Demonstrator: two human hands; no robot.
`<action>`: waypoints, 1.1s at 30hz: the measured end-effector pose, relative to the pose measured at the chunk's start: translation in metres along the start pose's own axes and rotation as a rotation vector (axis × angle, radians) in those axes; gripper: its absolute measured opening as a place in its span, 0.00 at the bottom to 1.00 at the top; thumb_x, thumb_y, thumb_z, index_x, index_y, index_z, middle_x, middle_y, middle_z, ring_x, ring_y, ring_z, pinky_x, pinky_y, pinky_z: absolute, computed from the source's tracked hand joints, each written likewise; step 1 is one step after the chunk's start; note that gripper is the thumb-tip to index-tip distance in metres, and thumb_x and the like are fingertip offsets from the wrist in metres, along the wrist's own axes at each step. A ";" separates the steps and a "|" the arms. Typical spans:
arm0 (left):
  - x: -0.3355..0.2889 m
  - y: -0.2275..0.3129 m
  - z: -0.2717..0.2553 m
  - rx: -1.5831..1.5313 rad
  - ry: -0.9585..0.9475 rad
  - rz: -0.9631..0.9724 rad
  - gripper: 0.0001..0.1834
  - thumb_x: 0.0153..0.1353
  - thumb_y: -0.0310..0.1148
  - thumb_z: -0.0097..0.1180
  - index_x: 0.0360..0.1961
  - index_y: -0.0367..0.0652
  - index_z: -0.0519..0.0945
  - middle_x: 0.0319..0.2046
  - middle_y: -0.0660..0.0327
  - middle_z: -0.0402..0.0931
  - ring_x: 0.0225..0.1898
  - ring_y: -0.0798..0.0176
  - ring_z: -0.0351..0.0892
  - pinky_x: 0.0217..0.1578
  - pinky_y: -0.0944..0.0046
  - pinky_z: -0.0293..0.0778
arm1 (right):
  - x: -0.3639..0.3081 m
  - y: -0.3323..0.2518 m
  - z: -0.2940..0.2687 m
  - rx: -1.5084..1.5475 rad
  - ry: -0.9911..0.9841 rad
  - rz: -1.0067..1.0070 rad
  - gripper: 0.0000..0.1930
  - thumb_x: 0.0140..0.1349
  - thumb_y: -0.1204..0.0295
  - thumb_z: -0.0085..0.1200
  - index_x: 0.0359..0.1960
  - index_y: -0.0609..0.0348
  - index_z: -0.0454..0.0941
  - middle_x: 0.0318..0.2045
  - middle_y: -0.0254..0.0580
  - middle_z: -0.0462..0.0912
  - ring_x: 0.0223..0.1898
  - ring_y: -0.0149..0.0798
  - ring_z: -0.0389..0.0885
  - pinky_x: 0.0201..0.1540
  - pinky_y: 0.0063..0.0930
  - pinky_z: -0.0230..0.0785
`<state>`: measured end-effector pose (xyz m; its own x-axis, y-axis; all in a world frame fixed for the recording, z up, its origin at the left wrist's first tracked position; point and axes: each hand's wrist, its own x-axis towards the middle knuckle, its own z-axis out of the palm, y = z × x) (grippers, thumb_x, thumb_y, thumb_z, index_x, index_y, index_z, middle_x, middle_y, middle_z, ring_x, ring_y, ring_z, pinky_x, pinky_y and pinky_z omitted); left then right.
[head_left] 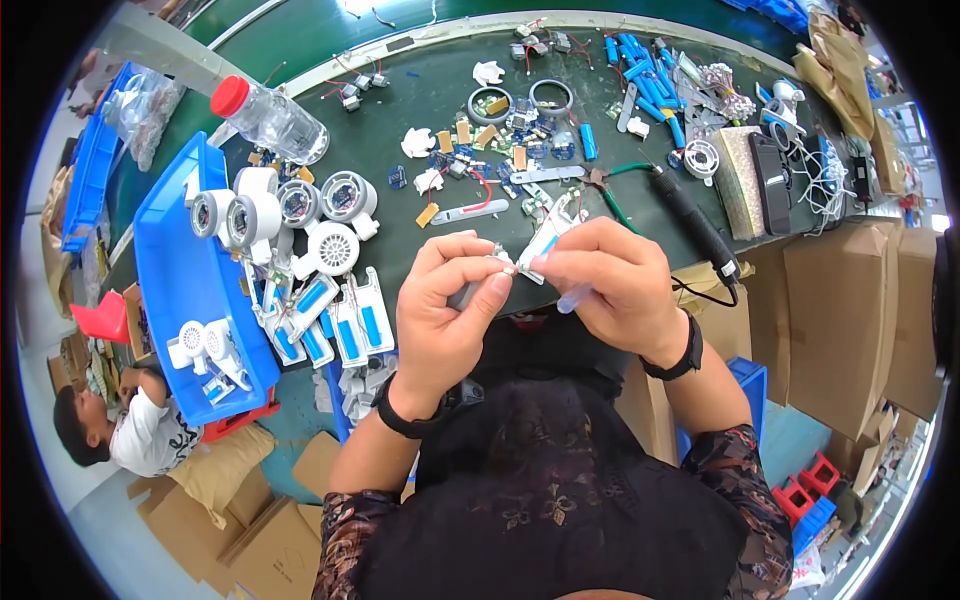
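Observation:
Over the near edge of the workbench, my left hand (pixel 448 305) is closed around a small grey-and-white part (pixel 463 296), mostly hidden by the fingers. My right hand (pixel 618 285) pinches close beside it, fingertips almost meeting the left ones. From under the right fingers sticks out a slim tool with a clear purple handle (pixel 574 298); its tip is too small to make out. Just beyond the hands lies an opened white housing with a blue battery cell (pixel 541 247). More white housings with blue cells (pixel 348 325) lie to the left of my left hand.
A blue bin (pixel 190 270) with white fan heads stands at left, near a red-capped jar (pixel 270 120). Circuit boards (pixel 535 135), grey rings (pixel 551 97) and blue cells (pixel 650 85) cover the bench's far part. A black-handled soldering iron (pixel 695 225) lies right. Another person (pixel 150 430) sits left.

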<state>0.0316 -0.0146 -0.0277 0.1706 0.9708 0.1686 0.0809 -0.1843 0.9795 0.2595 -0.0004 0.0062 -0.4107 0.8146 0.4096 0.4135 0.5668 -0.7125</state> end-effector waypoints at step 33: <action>0.007 0.011 -0.016 -0.216 -0.289 -0.331 0.08 0.64 0.30 0.69 0.40 0.37 0.90 0.46 0.57 0.82 0.50 0.63 0.80 0.53 0.62 0.74 | 0.001 0.017 -0.014 -0.376 -0.009 -0.615 0.13 0.49 0.74 0.70 0.38 0.52 0.85 0.43 0.39 0.88 0.30 0.34 0.82 0.27 0.28 0.65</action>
<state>0.0178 -0.0078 -0.0142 0.4379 0.8840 -0.1637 -0.0231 0.1931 0.9809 0.2773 0.0124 0.0022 -0.6654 0.3337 0.6677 0.3560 0.9281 -0.1090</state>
